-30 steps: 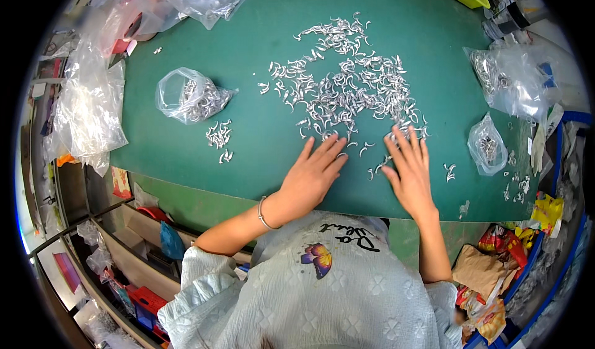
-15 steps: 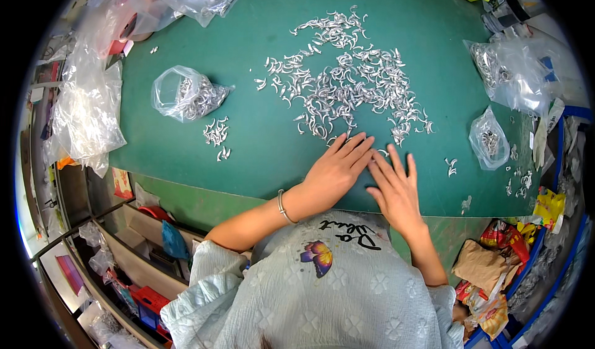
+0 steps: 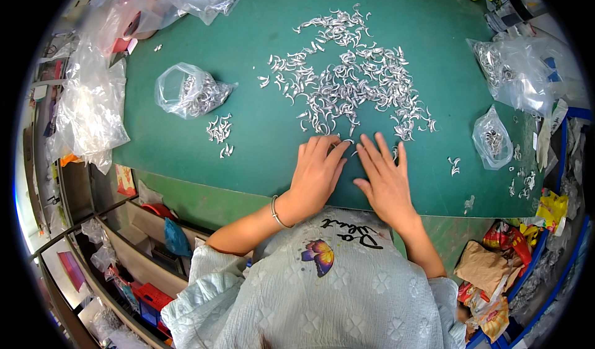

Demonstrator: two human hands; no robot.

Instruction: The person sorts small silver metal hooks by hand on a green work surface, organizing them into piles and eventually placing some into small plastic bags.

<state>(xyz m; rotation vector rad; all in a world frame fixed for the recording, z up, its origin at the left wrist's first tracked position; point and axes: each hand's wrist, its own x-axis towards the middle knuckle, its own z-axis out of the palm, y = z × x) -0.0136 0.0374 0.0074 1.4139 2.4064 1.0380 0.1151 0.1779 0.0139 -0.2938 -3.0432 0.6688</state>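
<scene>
"Head view: how to read the left hand (image 3: 315, 172)?"

"Read as palm down, fingers bent and bunched narrow, right by a small silver crescent-shaped metal piece (image 3: 349, 141). Cannot tell whether pinching it or merely touching. Probably curled to suit something so slight."

"And the right hand (image 3: 387, 188)?"

"Laid flat just beside the left, fingers spread wide, apparently gripping nothing. Perhaps flattened to corral loose bits from that side."

"Where to look for the scattered silver hook-shaped metal pieces (image 3: 338, 88)?"

"Just beyond both sets of fingertips, across the smooth green tabletop (image 3: 260, 144). Strewn loosely, likely to avoid hiding too many under others."

"Anything farther off?"

"Well left of the left hand, see a clear plastic bag of silver pieces (image 3: 201, 95); well right of the right hand, a smaller clear plastic bag (image 3: 494, 139). Perhaps set aside to leave elbow room."
</scene>
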